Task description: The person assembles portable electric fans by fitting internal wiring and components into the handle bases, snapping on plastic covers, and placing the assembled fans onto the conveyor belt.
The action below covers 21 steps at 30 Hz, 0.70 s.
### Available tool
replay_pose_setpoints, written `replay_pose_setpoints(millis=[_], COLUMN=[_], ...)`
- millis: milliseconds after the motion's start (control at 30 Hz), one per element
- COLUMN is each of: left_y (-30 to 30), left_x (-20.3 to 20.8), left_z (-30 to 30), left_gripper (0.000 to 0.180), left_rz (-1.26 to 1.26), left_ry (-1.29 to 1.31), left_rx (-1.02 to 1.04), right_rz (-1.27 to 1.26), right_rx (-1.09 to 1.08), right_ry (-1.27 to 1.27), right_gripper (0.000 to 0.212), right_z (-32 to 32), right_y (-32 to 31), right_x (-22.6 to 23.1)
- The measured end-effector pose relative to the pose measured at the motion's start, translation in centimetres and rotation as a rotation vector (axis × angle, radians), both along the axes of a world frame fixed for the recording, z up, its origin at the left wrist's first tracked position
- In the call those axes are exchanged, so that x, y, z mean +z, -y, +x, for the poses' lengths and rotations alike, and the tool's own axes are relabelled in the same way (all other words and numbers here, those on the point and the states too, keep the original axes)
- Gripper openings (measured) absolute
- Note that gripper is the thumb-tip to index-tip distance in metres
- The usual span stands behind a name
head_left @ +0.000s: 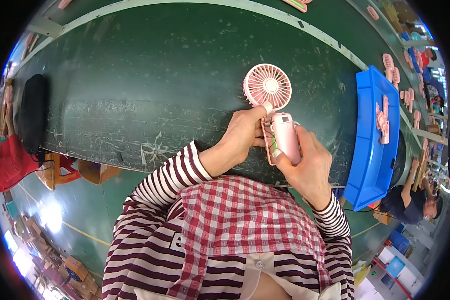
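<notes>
A pink handheld fan (268,86) is in front of me, its round grille head pointing away from me. My left hand (239,134) is closed around the fan's neck and the left edge of its handle, with the thumb just below the grille. The handle is split along its left side, and a green wire (273,141) shows in the gap. A smooth pink handle cover (287,140) lies over or beside the handle's inside. My right hand (310,162) pinches this cover between thumb and fingers. Whether the cover is seated cannot be told.
To the right stands a blue plastic bin (355,172) with pink fan parts (383,122) in it. The dark green work surface (135,75) has a pale rail (205,4) along its far side. More pink fans (391,67) lie beyond the bin. Other people sit at both far sides.
</notes>
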<state>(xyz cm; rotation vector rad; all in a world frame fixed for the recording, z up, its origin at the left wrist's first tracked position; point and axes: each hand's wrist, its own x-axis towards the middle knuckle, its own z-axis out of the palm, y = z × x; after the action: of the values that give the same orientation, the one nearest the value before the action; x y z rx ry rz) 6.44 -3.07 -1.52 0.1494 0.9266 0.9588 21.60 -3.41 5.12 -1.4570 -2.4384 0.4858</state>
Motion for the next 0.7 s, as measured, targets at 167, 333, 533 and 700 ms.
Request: replay_pose_setpoints(millis=[167,333,533,700], left_y=[0.0,0.0,0.0,-0.1], left_x=[0.7,0.2,-0.1,0.0], left_z=[0.0,0.1,0.2,0.2], left_gripper=[0.039,0.041,0.044,0.044], left_rz=[0.011,-0.001,-0.001,-0.003], left_ry=[0.017,0.013,0.009,-0.015], left_rx=[0.0,-0.008,-0.008,-0.015], right_rz=[0.014,0.029,0.062,0.113], right_rx=[0.035,0.054,0.075,0.103], right_ry=[0.021,0.019,0.039,0.072], right_gripper=[0.046,0.047,0.046,0.045], right_z=[-0.6,-0.9,-0.9,-0.9], right_y=[-0.2,-0.2,-0.2,-0.3], right_x=[-0.4,-0.6,-1.2,-1.6])
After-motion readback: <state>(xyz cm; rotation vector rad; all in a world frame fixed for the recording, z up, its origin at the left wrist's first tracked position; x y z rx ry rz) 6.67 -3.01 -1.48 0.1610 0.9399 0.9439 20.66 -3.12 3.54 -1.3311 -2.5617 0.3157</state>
